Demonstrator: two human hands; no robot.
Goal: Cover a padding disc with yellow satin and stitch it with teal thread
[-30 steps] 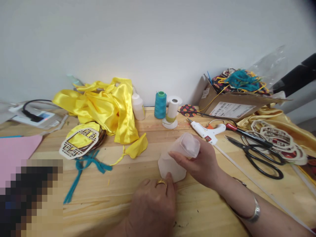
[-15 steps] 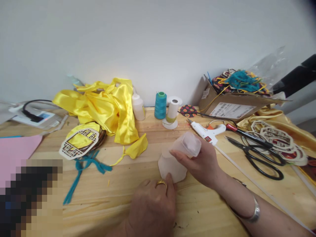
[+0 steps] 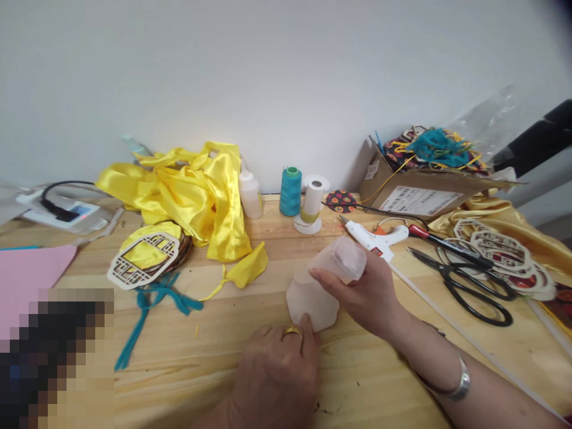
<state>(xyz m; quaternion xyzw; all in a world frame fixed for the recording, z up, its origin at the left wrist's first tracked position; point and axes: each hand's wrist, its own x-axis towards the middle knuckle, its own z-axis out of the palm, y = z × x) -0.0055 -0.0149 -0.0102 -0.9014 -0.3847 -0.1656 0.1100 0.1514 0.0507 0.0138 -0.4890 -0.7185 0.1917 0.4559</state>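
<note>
A pale, eight-sided flat piece (image 3: 313, 307) lies on the table in front of me. My left hand (image 3: 279, 369), with a gold ring, has its fingers curled and presses the piece's near edge down with a fingertip. Wrapped round a translucent, soft-looking squeeze bottle (image 3: 339, 260), my right hand (image 3: 369, 295) holds it tilted over the piece's far side. The bottle's base faces up towards me. Its tip and the spot beneath it are hard to make out.
Yellow satin (image 3: 192, 196) is heaped at back left beside a white bottle (image 3: 251, 195), teal thread (image 3: 291, 192) and a white spool (image 3: 314, 199). Openwork frames (image 3: 143, 259) and teal ribbon (image 3: 167, 295) lie left. A glue gun (image 3: 373, 238), black scissors (image 3: 469, 286) and cardboard box (image 3: 411, 190) occupy the right.
My right hand and the bottle have shifted very slightly to the right over the piece. The left hand keeps its place.
</note>
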